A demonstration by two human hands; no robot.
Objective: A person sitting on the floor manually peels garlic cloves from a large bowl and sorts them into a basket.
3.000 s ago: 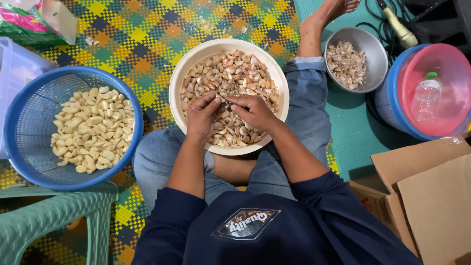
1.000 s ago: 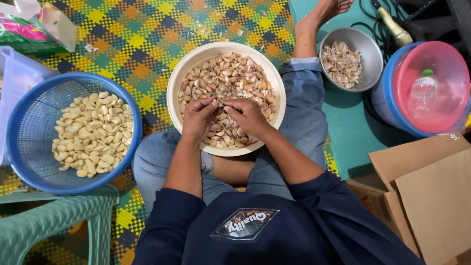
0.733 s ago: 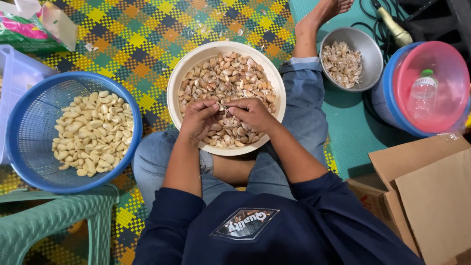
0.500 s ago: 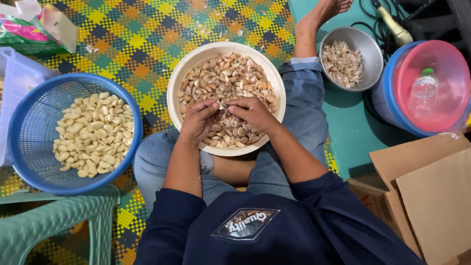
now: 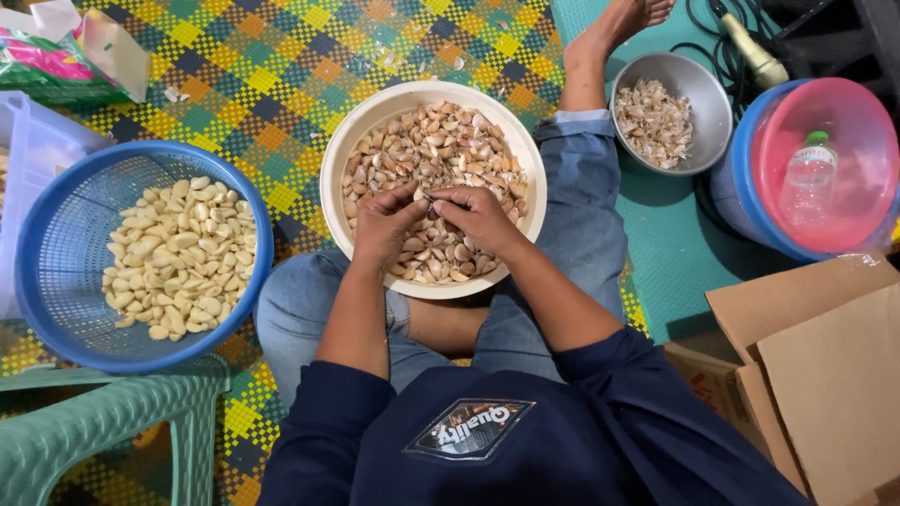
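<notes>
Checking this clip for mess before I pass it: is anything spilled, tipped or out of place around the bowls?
Little stands out. A few pale skin scraps lie loose on the checked mat beyond the blue basket. The cream bowl, metal bowl and basket sit upright. Both hands, left and right, pinch one clove.

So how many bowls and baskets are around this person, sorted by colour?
Cream bowl of unpeeled garlic, on the lap: 1
Blue basket of peeled cloves: 1
Grey metal bowl of skins: 1
Pink basin holding a bottle: 1
Blue tub under the pink basin: 1
Total: 5
</notes>
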